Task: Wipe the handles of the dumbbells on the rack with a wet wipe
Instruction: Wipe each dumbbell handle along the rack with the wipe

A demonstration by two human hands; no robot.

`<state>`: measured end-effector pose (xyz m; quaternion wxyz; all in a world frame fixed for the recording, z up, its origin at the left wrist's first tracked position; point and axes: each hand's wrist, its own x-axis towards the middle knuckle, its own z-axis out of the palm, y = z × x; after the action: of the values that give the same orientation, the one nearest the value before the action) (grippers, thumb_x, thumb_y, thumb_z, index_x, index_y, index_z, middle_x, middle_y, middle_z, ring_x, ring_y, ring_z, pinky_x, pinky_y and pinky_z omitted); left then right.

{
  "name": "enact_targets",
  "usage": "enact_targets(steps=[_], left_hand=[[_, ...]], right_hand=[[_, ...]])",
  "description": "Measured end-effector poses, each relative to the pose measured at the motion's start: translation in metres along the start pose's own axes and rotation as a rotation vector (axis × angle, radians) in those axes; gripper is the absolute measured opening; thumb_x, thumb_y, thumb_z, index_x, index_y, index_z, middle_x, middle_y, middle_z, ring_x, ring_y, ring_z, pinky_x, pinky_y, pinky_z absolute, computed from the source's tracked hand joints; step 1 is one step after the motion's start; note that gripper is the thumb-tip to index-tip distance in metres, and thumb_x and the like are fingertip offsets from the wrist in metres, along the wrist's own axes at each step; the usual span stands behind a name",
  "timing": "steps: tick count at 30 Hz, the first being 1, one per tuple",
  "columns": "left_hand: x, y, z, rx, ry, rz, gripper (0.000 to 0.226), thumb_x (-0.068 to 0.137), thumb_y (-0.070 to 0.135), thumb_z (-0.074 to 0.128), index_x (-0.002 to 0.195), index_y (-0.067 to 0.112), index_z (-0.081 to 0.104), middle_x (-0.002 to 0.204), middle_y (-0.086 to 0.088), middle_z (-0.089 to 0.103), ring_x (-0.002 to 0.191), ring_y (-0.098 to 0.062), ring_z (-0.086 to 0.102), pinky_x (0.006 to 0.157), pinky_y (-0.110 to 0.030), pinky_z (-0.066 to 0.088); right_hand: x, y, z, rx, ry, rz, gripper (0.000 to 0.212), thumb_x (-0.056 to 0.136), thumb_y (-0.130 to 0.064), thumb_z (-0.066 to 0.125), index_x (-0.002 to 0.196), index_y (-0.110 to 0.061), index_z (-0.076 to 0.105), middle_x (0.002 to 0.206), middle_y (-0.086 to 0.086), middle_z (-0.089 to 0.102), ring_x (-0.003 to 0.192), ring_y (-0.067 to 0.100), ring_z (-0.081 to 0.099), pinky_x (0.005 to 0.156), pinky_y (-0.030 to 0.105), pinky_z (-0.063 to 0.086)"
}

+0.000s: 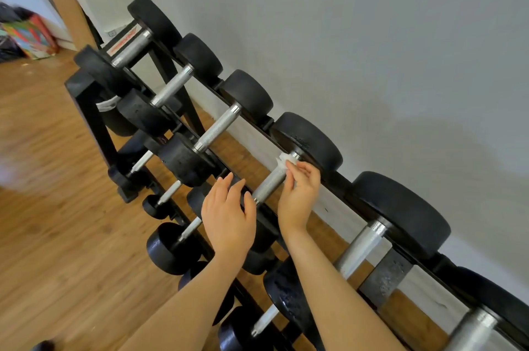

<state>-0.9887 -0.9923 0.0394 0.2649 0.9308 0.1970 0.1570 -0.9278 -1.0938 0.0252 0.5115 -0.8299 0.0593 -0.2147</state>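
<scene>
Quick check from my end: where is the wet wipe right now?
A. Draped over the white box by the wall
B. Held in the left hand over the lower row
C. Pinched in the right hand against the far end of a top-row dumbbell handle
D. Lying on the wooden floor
C: the right hand pinches the wet wipe against the dumbbell handle near its far weight, while the left hand hovers open, holding nothing.

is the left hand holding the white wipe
No, the small white wet wipe is pinched by the right hand against the knurled metal dumbbell handle; the left hand holds nothing.
</scene>
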Motion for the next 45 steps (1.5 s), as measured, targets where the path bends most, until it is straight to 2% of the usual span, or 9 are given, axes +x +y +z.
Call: enact_targets(steps=[3, 7, 9, 17, 21, 28, 33, 36, 45], left_hand=[[0.000, -0.001, 0.001, -0.002, 0.015, 0.014, 0.052, 0.094, 0.041, 0.032, 0.121, 0.017, 0.068, 0.136, -0.005, 0.059, 0.133, -0.025, 0.048, 0.109, -0.042, 0.033], [0.001, -0.002, 0.003, 0.010, 0.025, 0.020, 0.050, 0.093, 0.040, 0.033, 0.120, 0.016, 0.069, 0.135, -0.005, 0.061, 0.132, -0.025, 0.049, 0.108, -0.043, 0.035], [0.001, -0.003, 0.004, 0.011, 0.032, 0.025, 0.050, 0.093, 0.039, 0.034, 0.120, 0.015, 0.069, 0.134, -0.006, 0.061, 0.132, -0.026, 0.050, 0.108, -0.044, 0.035], [0.001, -0.004, 0.004, 0.016, 0.057, 0.041, 0.049, 0.090, 0.036, 0.036, 0.119, 0.015, 0.069, 0.134, -0.006, 0.061, 0.131, -0.026, 0.050, 0.107, -0.042, 0.035], [-0.001, -0.003, 0.003, 0.014, 0.054, 0.043, 0.049, 0.090, 0.035, 0.036, 0.121, 0.015, 0.068, 0.135, -0.005, 0.060, 0.132, -0.026, 0.049, 0.108, -0.039, 0.031], [-0.001, -0.003, 0.002, 0.014, 0.043, 0.040, 0.049, 0.090, 0.036, 0.036, 0.121, 0.016, 0.068, 0.135, -0.005, 0.060, 0.133, -0.026, 0.048, 0.109, -0.036, 0.027], [-0.001, -0.002, 0.001, 0.001, 0.047, 0.041, 0.049, 0.090, 0.036, 0.036, 0.120, 0.015, 0.069, 0.134, -0.005, 0.061, 0.132, -0.027, 0.049, 0.108, -0.038, 0.029], [-0.002, -0.002, 0.000, -0.005, 0.052, 0.046, 0.048, 0.090, 0.035, 0.037, 0.119, 0.014, 0.069, 0.133, -0.006, 0.061, 0.132, -0.028, 0.049, 0.108, -0.038, 0.029], [-0.001, -0.002, 0.000, 0.005, 0.042, 0.039, 0.049, 0.091, 0.037, 0.036, 0.120, 0.014, 0.069, 0.134, -0.006, 0.061, 0.133, -0.027, 0.048, 0.109, -0.037, 0.027]], right_hand=[[0.001, -0.007, 0.009, 0.035, 0.089, 0.098, 0.023, 0.093, -0.006, 0.059, 0.113, -0.008, 0.070, 0.111, 0.002, 0.054, 0.095, 0.008, 0.056, 0.078, 0.005, 0.045], [0.003, -0.014, 0.023, 0.093, 0.221, 0.235, 0.023, 0.091, -0.004, 0.062, 0.110, -0.008, 0.072, 0.110, 0.001, 0.056, 0.098, 0.012, 0.058, 0.080, 0.019, 0.053], [0.002, -0.016, 0.025, 0.130, 0.260, 0.281, 0.023, 0.091, -0.003, 0.062, 0.110, -0.009, 0.073, 0.112, 0.004, 0.057, 0.099, 0.012, 0.058, 0.080, 0.021, 0.054], [0.004, -0.011, 0.033, 0.191, 0.342, 0.281, 0.023, 0.091, -0.003, 0.062, 0.109, -0.011, 0.072, 0.111, 0.003, 0.058, 0.094, 0.007, 0.058, 0.077, 0.010, 0.049], [-0.003, -0.005, 0.033, 0.205, 0.315, 0.280, 0.023, 0.090, -0.006, 0.063, 0.109, -0.012, 0.073, 0.112, 0.003, 0.059, 0.102, 0.016, 0.060, 0.081, 0.022, 0.054], [0.000, -0.002, 0.028, 0.136, 0.277, 0.185, 0.022, 0.089, -0.004, 0.064, 0.108, -0.010, 0.073, 0.108, 0.000, 0.059, 0.097, 0.019, 0.061, 0.076, 0.034, 0.059], [-0.011, -0.001, 0.026, 0.081, 0.219, 0.094, 0.021, 0.092, -0.015, 0.063, 0.111, -0.010, 0.072, 0.109, 0.002, 0.059, 0.095, 0.020, 0.060, 0.073, 0.034, 0.058], [-0.004, 0.000, 0.024, 0.073, 0.233, 0.110, 0.020, 0.092, -0.013, 0.063, 0.108, -0.009, 0.073, 0.107, 0.003, 0.059, 0.094, 0.017, 0.060, 0.075, 0.032, 0.058], [-0.008, -0.003, 0.023, 0.171, 0.272, 0.177, 0.020, 0.088, -0.005, 0.066, 0.106, -0.007, 0.073, 0.105, 0.005, 0.060, 0.092, 0.014, 0.063, 0.078, 0.012, 0.052]])
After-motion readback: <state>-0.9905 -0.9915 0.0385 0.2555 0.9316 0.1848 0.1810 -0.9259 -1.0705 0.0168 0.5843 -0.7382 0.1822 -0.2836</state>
